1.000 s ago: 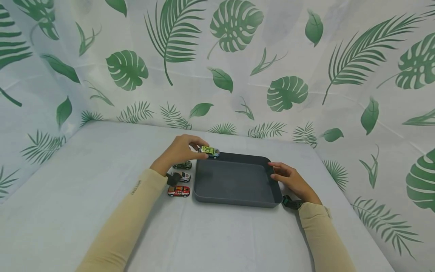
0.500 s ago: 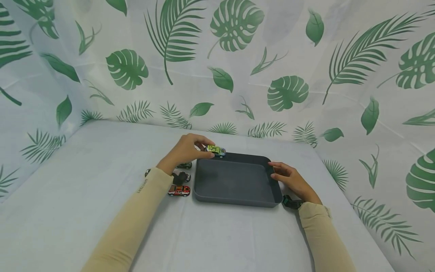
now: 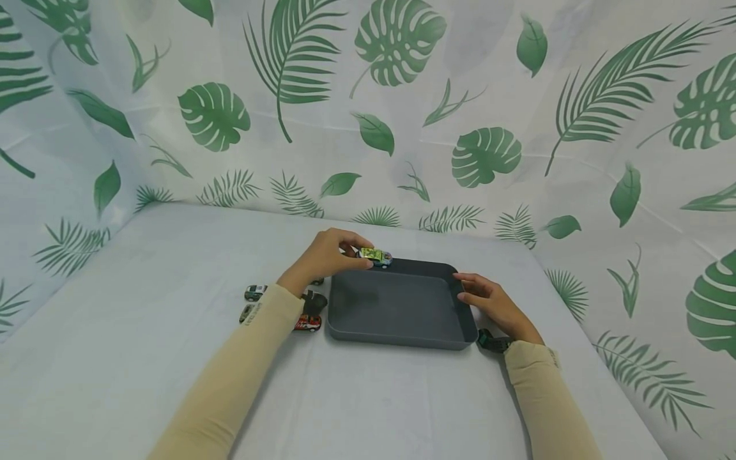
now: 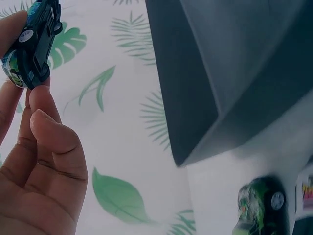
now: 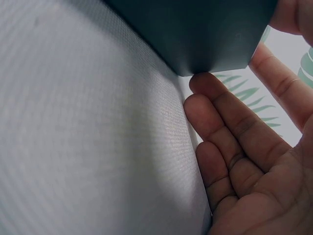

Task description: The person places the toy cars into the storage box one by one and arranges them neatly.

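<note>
A small toy car (image 3: 376, 257) with a yellow-green roof and blue front is pinched between the thumb and fingers of my left hand (image 3: 328, 257). It is held above the far rim of a dark grey rectangular tray (image 3: 397, 313), toward the left corner. The left wrist view shows the toy car (image 4: 35, 46) tilted, with its wheels visible. My right hand (image 3: 499, 310) holds the tray's right wall near the far corner, thumb over the rim. Seen from the right wrist, its fingers (image 5: 210, 115) lie beside the tray's outer corner (image 5: 215, 44).
Several toy cars stand left of the tray, partly hidden by the left forearm: a red one (image 3: 308, 323), a white-and-green one (image 3: 255, 292) and others. A dark green car (image 4: 261, 208) shows in the left wrist view. A leaf-print curtain (image 3: 425, 153) rises behind the white table.
My left hand has moved right along the tray's far rim with the toy car. The forearm uncovers cars on the left and covers more of the red one. My right hand stays put.
</note>
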{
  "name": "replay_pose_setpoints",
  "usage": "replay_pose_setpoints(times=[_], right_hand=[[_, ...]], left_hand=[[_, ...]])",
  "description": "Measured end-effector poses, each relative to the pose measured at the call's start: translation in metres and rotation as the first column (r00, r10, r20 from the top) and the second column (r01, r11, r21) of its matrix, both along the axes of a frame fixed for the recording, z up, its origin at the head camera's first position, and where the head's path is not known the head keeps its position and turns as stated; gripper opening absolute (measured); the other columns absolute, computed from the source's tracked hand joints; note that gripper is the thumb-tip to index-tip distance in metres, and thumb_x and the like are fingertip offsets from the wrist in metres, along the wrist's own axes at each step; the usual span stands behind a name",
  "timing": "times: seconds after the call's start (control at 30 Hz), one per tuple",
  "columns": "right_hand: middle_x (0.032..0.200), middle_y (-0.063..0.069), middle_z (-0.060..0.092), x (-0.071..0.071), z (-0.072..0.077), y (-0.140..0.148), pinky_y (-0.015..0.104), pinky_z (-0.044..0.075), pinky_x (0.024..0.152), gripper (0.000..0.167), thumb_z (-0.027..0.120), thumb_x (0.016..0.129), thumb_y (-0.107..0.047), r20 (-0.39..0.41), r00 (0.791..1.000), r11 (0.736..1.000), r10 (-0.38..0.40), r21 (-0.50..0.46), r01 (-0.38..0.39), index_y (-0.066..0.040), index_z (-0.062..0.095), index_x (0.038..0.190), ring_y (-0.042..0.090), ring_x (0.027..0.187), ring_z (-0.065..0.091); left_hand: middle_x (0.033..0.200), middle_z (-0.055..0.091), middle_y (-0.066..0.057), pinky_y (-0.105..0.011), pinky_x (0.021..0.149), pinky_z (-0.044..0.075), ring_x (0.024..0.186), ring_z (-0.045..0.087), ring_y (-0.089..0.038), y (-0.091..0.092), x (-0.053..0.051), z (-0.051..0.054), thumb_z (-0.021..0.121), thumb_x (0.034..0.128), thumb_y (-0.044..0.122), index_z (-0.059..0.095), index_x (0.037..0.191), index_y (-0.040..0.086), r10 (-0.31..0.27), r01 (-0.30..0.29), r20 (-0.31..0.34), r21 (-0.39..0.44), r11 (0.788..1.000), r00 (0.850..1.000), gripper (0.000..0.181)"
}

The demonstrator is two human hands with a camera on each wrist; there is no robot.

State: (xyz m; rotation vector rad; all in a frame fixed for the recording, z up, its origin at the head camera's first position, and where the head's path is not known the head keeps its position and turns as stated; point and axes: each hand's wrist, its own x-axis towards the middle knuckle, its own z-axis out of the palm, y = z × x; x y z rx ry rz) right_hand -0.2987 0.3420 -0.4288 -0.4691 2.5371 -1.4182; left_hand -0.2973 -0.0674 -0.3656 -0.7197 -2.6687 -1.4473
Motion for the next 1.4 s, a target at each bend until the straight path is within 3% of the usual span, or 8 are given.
replay_pose_setpoints(times=[0.4,0.97,1.4], right_hand=[[0.165,0.034,0.040,-0.001,-0.001,0.000,0.077,0.028,0.121,0.061,0.067,0.108,-0.016,0.004,1.000,1.000,-0.003,-0.002,0.003,0.002,0.044,0.162,0.056,0.151,0.039],[0.163,0.033,0.042,-0.002,-0.003,0.002,0.077,0.029,0.120,0.060,0.068,0.108,-0.020,0.004,1.000,0.999,-0.028,0.022,0.028,0.000,0.046,0.161,0.054,0.149,0.041],[0.164,0.034,0.041,-0.002,-0.002,0.001,0.077,0.027,0.121,0.061,0.068,0.108,-0.017,0.020,0.999,1.000,-0.028,0.009,0.028,0.001,0.045,0.162,0.055,0.151,0.039]], left_hand=[[0.120,0.076,-0.006,-0.042,0.094,0.059,0.101,0.069,-0.021,0.015,-0.004,-0.008,0.089,0.0932,0.023,0.081,0.128,0.011,-0.020,0.018,0.037,0.059,0.998,0.999,0.038],[0.122,0.077,-0.006,-0.037,0.092,0.061,0.104,0.072,-0.020,0.039,-0.011,-0.015,0.089,0.0935,0.023,0.081,0.129,0.011,-0.037,0.032,0.051,0.088,0.996,0.998,0.038],[0.123,0.077,-0.005,-0.037,0.092,0.061,0.107,0.074,-0.022,0.054,-0.013,-0.021,0.090,0.0922,0.022,0.082,0.127,0.013,-0.012,0.007,0.067,0.079,0.997,0.998,0.037]])
